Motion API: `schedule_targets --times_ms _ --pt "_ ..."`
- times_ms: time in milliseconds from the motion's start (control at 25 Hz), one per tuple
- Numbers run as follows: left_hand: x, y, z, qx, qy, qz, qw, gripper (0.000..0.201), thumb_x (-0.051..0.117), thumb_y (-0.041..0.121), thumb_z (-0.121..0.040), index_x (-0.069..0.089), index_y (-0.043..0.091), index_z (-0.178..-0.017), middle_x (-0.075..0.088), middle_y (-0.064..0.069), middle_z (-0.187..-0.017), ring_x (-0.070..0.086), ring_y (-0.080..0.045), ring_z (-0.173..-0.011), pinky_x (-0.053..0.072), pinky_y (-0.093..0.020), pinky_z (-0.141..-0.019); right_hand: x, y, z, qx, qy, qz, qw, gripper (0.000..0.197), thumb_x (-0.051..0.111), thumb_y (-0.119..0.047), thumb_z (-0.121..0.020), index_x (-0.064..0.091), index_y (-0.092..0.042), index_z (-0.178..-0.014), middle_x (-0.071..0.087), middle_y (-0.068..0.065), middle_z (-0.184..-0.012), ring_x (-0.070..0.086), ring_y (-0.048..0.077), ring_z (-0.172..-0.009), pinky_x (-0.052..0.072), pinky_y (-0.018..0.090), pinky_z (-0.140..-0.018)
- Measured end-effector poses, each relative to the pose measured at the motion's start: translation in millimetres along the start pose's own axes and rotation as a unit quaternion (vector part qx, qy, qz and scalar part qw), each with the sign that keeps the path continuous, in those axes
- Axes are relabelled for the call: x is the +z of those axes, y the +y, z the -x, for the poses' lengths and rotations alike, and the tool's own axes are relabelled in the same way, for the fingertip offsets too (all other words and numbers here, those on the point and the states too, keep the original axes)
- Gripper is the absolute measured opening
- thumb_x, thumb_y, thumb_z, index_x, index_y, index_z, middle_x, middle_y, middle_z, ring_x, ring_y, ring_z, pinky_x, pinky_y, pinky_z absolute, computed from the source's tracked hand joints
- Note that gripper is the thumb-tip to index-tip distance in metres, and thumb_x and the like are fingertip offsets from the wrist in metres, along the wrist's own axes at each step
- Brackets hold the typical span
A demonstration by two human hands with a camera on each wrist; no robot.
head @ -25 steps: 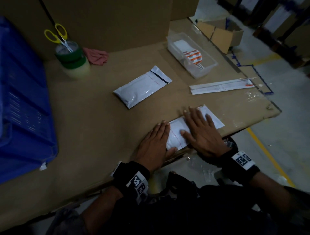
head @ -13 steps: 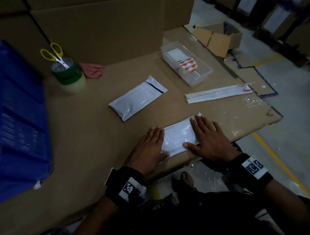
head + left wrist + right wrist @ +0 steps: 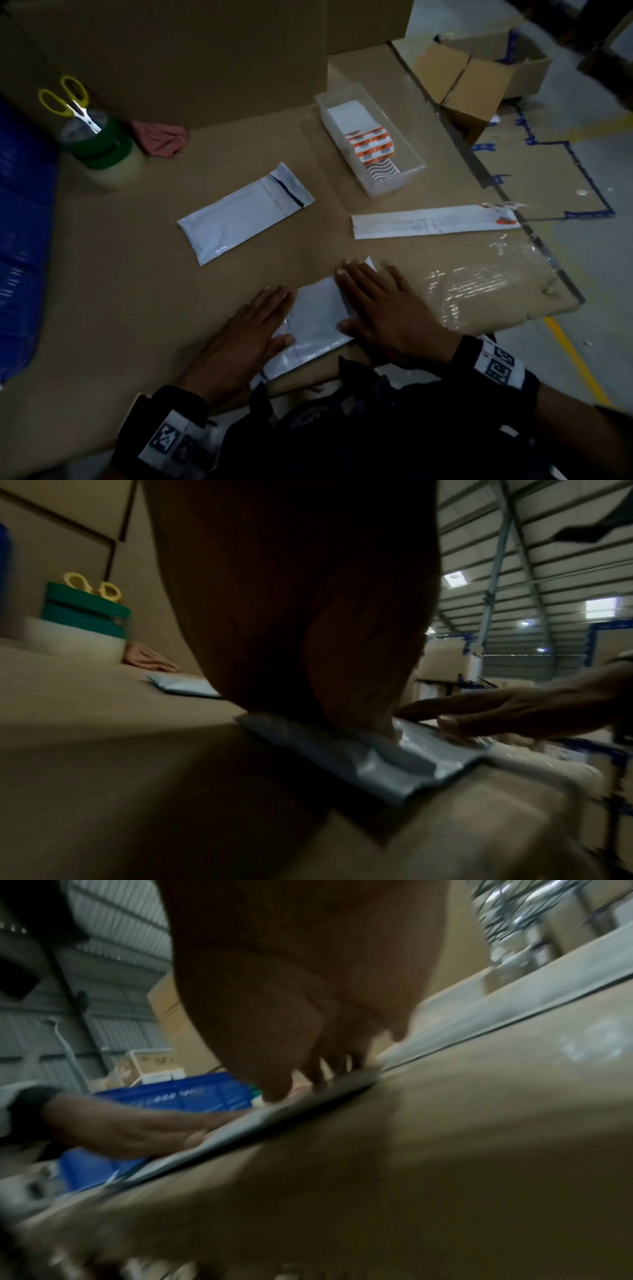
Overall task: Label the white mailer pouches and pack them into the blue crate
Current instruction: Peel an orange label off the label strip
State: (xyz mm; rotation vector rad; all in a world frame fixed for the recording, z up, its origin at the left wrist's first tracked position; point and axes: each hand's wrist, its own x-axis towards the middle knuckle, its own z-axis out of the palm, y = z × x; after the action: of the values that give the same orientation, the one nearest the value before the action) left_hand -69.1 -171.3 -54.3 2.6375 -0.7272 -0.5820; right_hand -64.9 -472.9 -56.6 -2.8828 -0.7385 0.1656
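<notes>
A white mailer pouch [image 3: 313, 325] lies flat at the near edge of the cardboard-covered table [image 3: 137, 308]. My left hand [image 3: 255, 329] presses its left part with straight fingers. My right hand [image 3: 383, 308] lies flat on its right end. The left wrist view shows the same pouch [image 3: 377, 756] under my left palm, with the right hand [image 3: 496, 712] on its far end. A second white pouch [image 3: 245, 214] with a dark seal strip lies further back, untouched. The blue crate [image 3: 24, 240] stands at the left edge, and its side [image 3: 192, 1096] shows in the right wrist view.
A clear tray [image 3: 368, 137] with orange-and-white labels sits at the back right. A long white backing strip [image 3: 433, 221] lies right of centre. Tape rolls with yellow scissors [image 3: 99, 144] and a pink cloth [image 3: 161, 137] stand back left. Big cartons [image 3: 191, 51] wall the back.
Both hands have slid along the near pouch, the right hand shifting over its right end. The head view has moved closer. The far pouch has not moved.
</notes>
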Motion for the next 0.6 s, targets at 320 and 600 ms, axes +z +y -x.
schedule_targets --times_ms 320,600 --pt "-30 60 -48 -0.019 0.175 0.151 0.973 0.060 0.049 0.060 -0.099 0.042 0.034 -0.152 0.031 0.023 -0.160 0.027 0.003 -0.147 0.025 -0.026 -0.121 -65 121 -9 0.112 0.211 0.032 0.971 0.033 0.056 -0.023 -0.093 0.067 -0.014 -0.123 0.068 0.008 -0.124 0.059 0.033 -0.109 0.042 0.048 -0.090" --pt "-66 149 -178 0.032 0.158 0.074 0.984 0.036 0.045 0.028 -0.108 0.056 0.024 -0.143 0.056 0.005 -0.145 0.051 -0.013 -0.130 0.036 -0.025 -0.105 -55 165 1 0.141 0.084 0.077 0.983 0.039 0.065 -0.014 -0.082 0.072 -0.015 -0.120 0.070 0.006 -0.127 0.066 0.027 -0.116 0.040 0.054 -0.104"
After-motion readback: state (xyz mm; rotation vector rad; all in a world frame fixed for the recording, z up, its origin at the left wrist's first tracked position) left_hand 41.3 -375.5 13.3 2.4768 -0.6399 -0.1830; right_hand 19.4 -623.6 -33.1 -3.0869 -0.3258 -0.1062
